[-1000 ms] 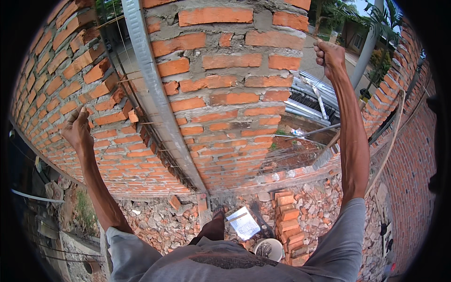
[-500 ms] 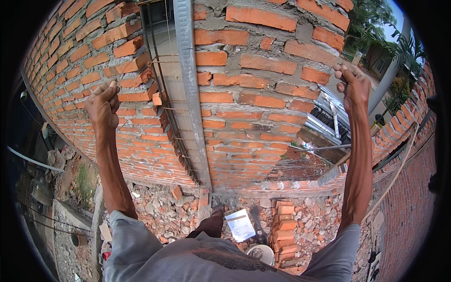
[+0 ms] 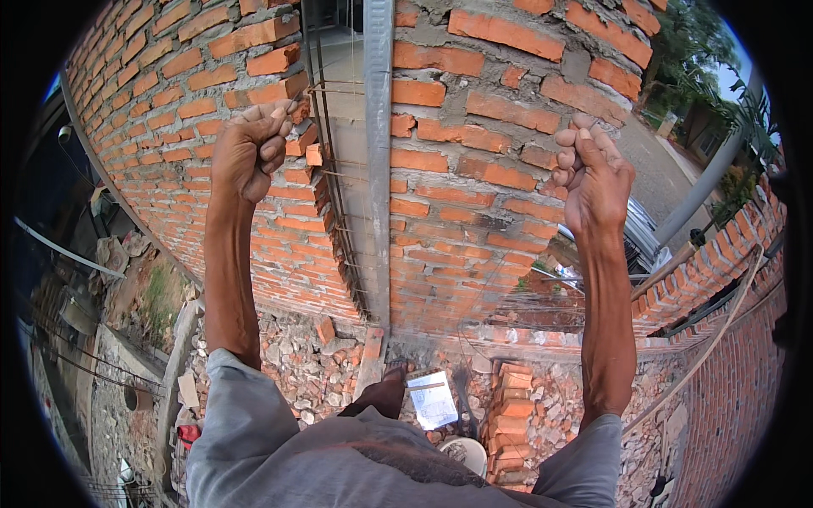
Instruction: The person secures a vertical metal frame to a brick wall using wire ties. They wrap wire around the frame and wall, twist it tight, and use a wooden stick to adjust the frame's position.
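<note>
At the toothed right edge of the left brick wall (image 3: 196, 108), our left hand (image 3: 248, 151) pinches narrowly what seems a thin strand (image 3: 297, 96). Our right hand (image 3: 595, 173) is curled narrow; whether it holds something, we cannot tell. The strand looks light, bendable, best gripped near its end.

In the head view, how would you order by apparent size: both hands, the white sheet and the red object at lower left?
Left hand and right hand: too alike to rank
White sheet
Red object
</note>
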The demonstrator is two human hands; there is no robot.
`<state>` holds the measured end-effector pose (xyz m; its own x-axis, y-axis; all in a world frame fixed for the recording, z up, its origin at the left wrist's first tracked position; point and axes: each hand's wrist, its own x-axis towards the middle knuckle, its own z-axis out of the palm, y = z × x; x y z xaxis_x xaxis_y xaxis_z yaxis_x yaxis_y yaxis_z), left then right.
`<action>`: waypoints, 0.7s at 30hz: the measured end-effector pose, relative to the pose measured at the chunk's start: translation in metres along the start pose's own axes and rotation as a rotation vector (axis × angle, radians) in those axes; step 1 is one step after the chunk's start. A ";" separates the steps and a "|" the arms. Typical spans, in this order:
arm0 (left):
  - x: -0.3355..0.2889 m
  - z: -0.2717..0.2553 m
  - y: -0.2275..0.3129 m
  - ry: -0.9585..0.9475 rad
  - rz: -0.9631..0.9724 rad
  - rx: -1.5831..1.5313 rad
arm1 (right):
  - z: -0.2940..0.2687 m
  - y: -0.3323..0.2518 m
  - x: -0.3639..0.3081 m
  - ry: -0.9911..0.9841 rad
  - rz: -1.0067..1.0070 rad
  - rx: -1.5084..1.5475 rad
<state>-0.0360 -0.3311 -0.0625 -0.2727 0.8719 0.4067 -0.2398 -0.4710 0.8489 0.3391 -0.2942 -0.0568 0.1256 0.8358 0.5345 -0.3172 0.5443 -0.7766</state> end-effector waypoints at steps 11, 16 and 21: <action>0.006 0.010 0.004 -0.275 -0.163 0.106 | 0.080 0.049 -0.010 -0.004 0.083 0.070; 0.016 0.012 0.004 -0.279 -0.112 0.124 | 0.104 0.052 -0.013 -0.047 0.117 0.048; 0.029 0.017 -0.008 -0.204 0.017 0.276 | 0.134 0.062 -0.021 -0.135 0.091 -0.084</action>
<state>-0.0265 -0.3000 -0.0519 -0.0757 0.8862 0.4570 0.0317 -0.4560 0.8894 0.1905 -0.2880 -0.0715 -0.0289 0.8677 0.4962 -0.2413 0.4757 -0.8459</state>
